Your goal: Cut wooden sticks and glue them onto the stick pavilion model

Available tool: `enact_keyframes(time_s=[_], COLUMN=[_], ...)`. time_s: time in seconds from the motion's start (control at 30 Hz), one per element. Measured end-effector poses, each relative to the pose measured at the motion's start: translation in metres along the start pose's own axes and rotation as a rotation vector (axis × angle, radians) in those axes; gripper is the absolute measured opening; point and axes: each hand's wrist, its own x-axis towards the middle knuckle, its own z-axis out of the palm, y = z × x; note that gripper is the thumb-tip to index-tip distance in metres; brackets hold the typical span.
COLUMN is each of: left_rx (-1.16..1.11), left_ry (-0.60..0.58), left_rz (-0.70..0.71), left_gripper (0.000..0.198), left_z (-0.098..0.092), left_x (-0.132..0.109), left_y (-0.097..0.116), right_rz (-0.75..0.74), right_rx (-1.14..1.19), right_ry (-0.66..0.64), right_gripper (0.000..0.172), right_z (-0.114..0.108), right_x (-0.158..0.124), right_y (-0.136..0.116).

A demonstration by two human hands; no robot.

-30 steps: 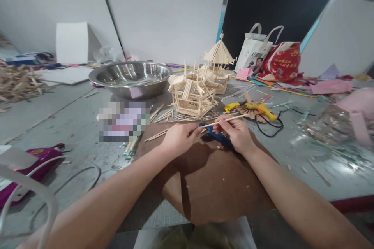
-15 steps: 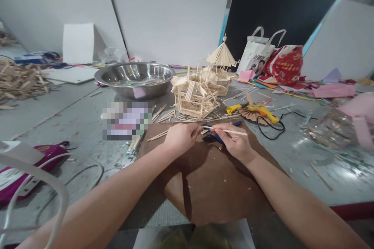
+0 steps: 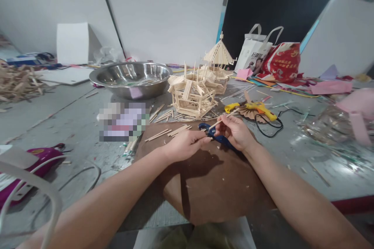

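Stick in work: the stick (image 3: 215, 123) is in the right hand (image 3: 235, 134), above the far edge of the brown sheet (image 3: 216, 194) and not joined to anything.
Right fingers: thumb and fingers pinched together on the stick, no visible gap.
Left fingers: the left hand (image 3: 187, 144) hangs over the sheet, fingertips close together; whether they grip a small piece, one cannot tell.
Cutting tool: the blue-handled tool (image 3: 223, 140) lies near the sheet's far edge, just under the right hand, in neither hand's grip.
Loose sticks: two groups, the left bundle (image 3: 159, 135) and the right bundle (image 3: 178, 130), lie by the sheet's far left corner, unused.
Front model: the front model (image 3: 188, 89), beyond the sheet's far edge, has walls and sloping eaves, but no peaked top shows.
Rear model: the rear model (image 3: 219, 54), nearer the table's far edge, bears a peaked roof and looks further along.
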Motion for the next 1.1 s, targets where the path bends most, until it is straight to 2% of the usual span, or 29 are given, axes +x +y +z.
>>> enact_keyframes(time_s=[0.17, 0.33, 0.47, 0.6, 0.83, 0.93, 1.1], left_rx=[-0.310, -0.604, -0.719, -0.782, -0.767, -0.735, -0.647], left_ry=[0.086, 0.079, 0.057, -0.004, -0.082, -0.088, -0.016], left_rz=[-0.177, -0.332, -0.400, -0.427, -0.377, -0.374, -0.314], left_gripper=[0.027, 0.023, 0.025, 0.029, 0.027, 0.024, 0.018], left_z=[0.002, 0.006, 0.008, 0.009, 0.014, 0.016, 0.016], left_x=[0.002, 0.006, 0.007, 0.006, 0.005, 0.006, 0.007], left_y=[-0.008, -0.012, -0.009, -0.006, -0.008, -0.007, -0.007], right_rz=[0.010, 0.049, 0.057, 0.080, 0.075, -0.002, -0.195], right_rx=[0.005, -0.130, -0.220, -0.295, -0.397, -0.386, -0.414], right_ry=[-0.040, -0.134, -0.174, -0.215, -0.222, -0.173, -0.086], right_gripper=[0.014, 0.014, 0.015, 0.017, 0.022, 0.021, 0.015], right_z=[0.002, 0.007, 0.009, 0.010, 0.011, 0.011, 0.013], right_x=[-0.003, -0.006, -0.007, -0.008, -0.008, -0.008, -0.011], right_y=[-0.002, -0.001, 0.001, 0.002, 0.007, 0.005, 0.000])
